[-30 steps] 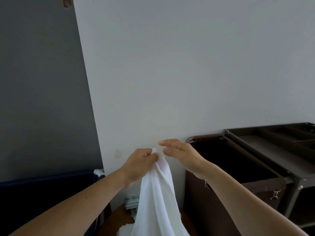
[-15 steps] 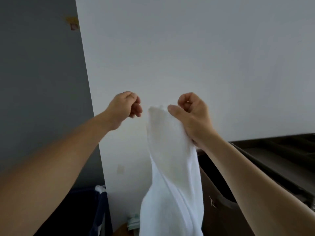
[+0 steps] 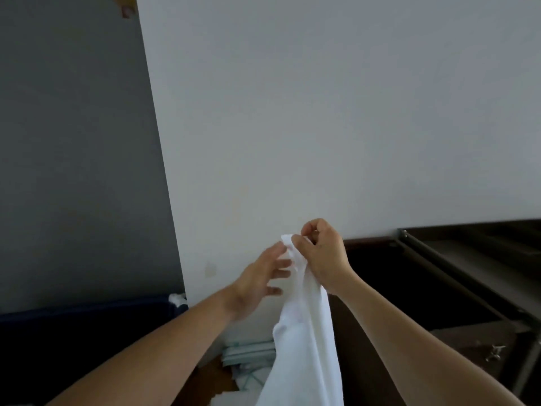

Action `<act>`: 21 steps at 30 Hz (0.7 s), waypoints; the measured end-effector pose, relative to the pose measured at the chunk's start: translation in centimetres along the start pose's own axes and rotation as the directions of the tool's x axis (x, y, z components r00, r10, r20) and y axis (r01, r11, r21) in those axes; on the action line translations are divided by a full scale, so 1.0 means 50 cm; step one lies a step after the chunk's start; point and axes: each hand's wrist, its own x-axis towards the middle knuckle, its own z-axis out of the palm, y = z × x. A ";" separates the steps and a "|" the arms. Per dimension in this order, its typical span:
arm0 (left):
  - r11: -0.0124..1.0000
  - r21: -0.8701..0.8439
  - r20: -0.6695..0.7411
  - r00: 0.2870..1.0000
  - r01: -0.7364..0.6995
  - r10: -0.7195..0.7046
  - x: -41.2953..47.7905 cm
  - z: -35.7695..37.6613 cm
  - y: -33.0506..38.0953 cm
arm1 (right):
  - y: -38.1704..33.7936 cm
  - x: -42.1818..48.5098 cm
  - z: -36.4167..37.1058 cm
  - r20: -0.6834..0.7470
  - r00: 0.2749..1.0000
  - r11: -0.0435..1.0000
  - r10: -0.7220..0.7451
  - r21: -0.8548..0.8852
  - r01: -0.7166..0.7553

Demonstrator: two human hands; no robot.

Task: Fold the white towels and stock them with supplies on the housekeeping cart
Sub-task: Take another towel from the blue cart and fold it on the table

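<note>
Plain white wall [image 3: 322, 112] fills what you face, with a grey panel [image 3: 73, 142] to its left. Your right grip [image 3: 325, 256] is closed narrow, thumb and forefinger pinching the top corner of the white towel [image 3: 304, 332], which bunches just above the fingertips. Your left grip [image 3: 259, 284] is wide, fingers straight and spread, holding nothing. Its fingertips reach the towel's left edge just below that pinch, though I cannot tell whether they press it.

From the pinch the towel hangs in a loose, gathered column between your forearms and runs out of the bottom of the view. It is in the air, not yet on the housekeeping cart [image 3: 468, 259], whose dark top tray and bag stand just to the right. Low behind the towel lie folded pale linens [image 3: 248, 351], and a dark blue bin [image 3: 87, 315] sits at the lower left.

Expect the towel to be light, soft and limp: it will keep no shape and will twist while it hangs from one corner. Follow the hem with your left grip to the neighbouring top corner, then draw the two apart so the cloth opens flat. It looks neither slippery nor fragile, so a light pinch should do.
</note>
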 end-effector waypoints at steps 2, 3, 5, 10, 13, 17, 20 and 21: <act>0.999 -0.029 0.003 1.000 -0.016 0.016 0.013 -0.016 0.017 | -0.016 -0.001 0.004 0.044 0.999 0.995 -0.021 0.102 0.017; 1.000 -0.028 0.025 1.000 -0.014 0.015 0.016 -0.020 0.020 | -0.023 -0.003 0.007 0.061 0.998 0.990 -0.030 0.137 0.021; 0.999 -0.029 0.026 1.000 -0.017 0.018 0.014 -0.018 0.019 | -0.033 -0.007 0.012 0.083 0.996 0.985 -0.036 0.170 0.021; 0.951 0.058 -0.207 0.928 -0.303 0.309 -0.002 -0.014 0.000 | -0.032 0.008 -0.005 -0.014 1.000 0.967 0.014 0.254 -0.010; 0.773 0.403 -0.122 0.809 -0.489 0.575 -0.018 -0.006 -0.022 | -0.025 0.017 -0.009 -0.036 0.996 0.963 0.080 0.262 -0.068; 0.569 0.570 0.154 0.758 -0.592 0.634 -0.044 0.013 -0.039 | -0.025 0.020 0.000 -0.066 0.992 0.968 0.103 0.237 -0.085; 0.360 0.744 0.277 0.750 -0.563 0.601 -0.046 0.012 -0.059 | -0.027 0.022 0.000 -0.074 0.989 0.956 0.126 0.274 -0.102; 0.320 0.776 0.268 0.743 -0.543 0.613 -0.044 0.015 -0.060 | -0.027 0.023 -0.001 -0.075 0.989 0.956 0.127 0.276 -0.102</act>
